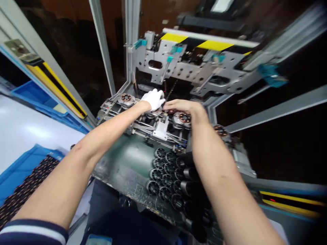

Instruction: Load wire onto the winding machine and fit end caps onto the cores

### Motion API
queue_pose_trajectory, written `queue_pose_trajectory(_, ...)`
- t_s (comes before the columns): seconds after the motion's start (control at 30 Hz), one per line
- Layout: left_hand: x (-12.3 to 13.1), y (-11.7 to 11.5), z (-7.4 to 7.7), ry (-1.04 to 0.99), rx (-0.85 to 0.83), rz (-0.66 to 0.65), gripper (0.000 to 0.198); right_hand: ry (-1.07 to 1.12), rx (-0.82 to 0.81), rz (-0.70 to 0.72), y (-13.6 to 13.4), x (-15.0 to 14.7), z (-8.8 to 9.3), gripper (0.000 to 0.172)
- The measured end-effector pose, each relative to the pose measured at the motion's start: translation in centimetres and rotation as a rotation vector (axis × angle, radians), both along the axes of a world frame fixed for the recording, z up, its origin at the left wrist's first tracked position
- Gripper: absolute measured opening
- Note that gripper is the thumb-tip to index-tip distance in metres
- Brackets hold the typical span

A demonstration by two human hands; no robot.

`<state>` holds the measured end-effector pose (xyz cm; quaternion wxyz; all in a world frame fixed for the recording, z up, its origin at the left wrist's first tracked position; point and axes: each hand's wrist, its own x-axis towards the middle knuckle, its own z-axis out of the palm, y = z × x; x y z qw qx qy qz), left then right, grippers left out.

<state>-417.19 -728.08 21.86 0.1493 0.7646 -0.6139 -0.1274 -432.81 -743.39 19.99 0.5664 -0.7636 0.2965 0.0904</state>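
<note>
My left hand, in a white glove, is over the middle of a metal fixture, its fingers curled down. From the right, my bare right hand reaches in with its fingers together, close to the left fingertips. What either hand grips is hidden. Beneath the left hand is a round silver holder, partly covered. A round copper-wound part sits in the holder just below my right hand. Similar copper-wound parts sit in the left holder and the far right holder.
Several black cylindrical housings stand on the green worktop before the fixture. A perforated metal plate with a yellow-black strip rises behind it. Metal posts flank the station. A blue tray of copper-wound parts lies at left.
</note>
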Motion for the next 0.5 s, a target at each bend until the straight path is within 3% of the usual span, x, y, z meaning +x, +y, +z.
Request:
queue_pose_trajectory(0.07, 1.1, 5.1, 1.6, 0.01, -0.151, -0.061, 0.043, 0.001, -0.062, 0.012, -0.7, 0.2, -0.4, 0.035)
queue_pose_trajectory(0.13, 2.4, 11.8, 2.5, 0.09, -0.302, -0.171, 0.036, 0.027, -0.113, 0.024, -1.4, 0.5, -0.8, 0.031)
queue_pose_trajectory(0.2, 4.0, 19.1, 1.8, 0.157, -0.373, -0.124, 0.033, 0.051, -0.154, 0.047, -2.0, 0.6, -0.9, 0.031)
queue_pose_trajectory(0.27, 5.7, 26.0, -0.9, 0.124, -0.398, 0.077, 0.033, 0.054, -0.175, 0.102, -2.2, 0.4, -0.5, 0.041)
queue_pose_trajectory(0.33, 7.1, 31.3, -5.2, 0.054, -0.292, 0.274, 0.041, 0.047, -0.179, 0.166, -2.2, 0.2, -0.1, 0.06)
queue_pose_trajectory(0.43, 7.7, 35.3, -11.0, 0.037, 0.072, 0.452, 0.066, 0.059, -0.18, 0.196, -2.1, 0.1, 0.2, 0.077)
queue_pose_trajectory(0.5, 7.0, 36.0, -13.0, 0.004, 0.229, 0.482, 0.075, 0.062, -0.202, 0.157, -2.0, 0.1, 0.0, 0.079)
